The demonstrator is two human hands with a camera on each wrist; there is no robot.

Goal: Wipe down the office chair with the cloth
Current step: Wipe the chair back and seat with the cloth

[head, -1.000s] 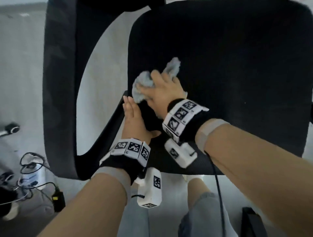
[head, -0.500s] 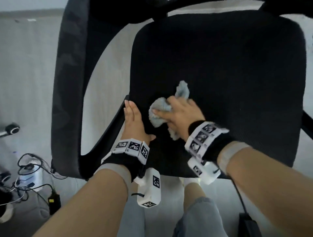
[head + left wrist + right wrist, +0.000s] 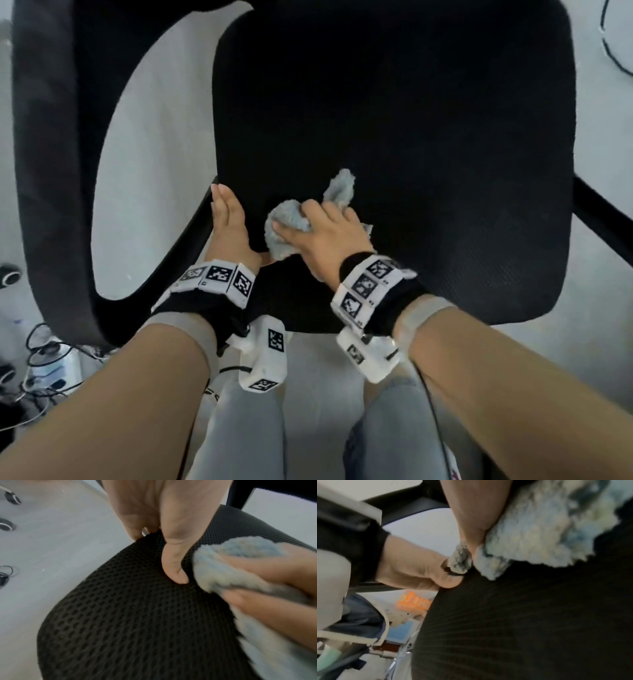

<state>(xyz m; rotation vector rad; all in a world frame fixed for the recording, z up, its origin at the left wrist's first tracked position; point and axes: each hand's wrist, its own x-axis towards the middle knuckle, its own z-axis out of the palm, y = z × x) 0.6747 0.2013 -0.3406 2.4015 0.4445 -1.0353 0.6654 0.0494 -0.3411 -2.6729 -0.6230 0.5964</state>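
The black mesh seat (image 3: 428, 137) of the office chair fills the head view. My right hand (image 3: 308, 222) presses a crumpled light blue cloth (image 3: 286, 236) onto the seat's near left part, fingers curled over it. A tail of the cloth sticks up behind the fingers. My left hand (image 3: 226, 219) holds the seat's left edge, thumb on top and fingers down the side. In the left wrist view the thumb (image 3: 173, 561) digs into the mesh (image 3: 128, 615) right beside the cloth (image 3: 231, 563). In the right wrist view the cloth (image 3: 539, 534) lies bunched under my palm on the seat (image 3: 522, 615).
The chair's black left armrest loop (image 3: 51, 171) curves around on the left. Its right arm support (image 3: 603, 222) juts out on the right. Cables and a power strip (image 3: 44, 359) lie on the grey floor at lower left. My legs (image 3: 246, 428) stand against the seat's front edge.
My right hand has dragged the cloth back toward me along the seat's left side, ending close to my left thumb. The left hand has kept its hold on the edge.
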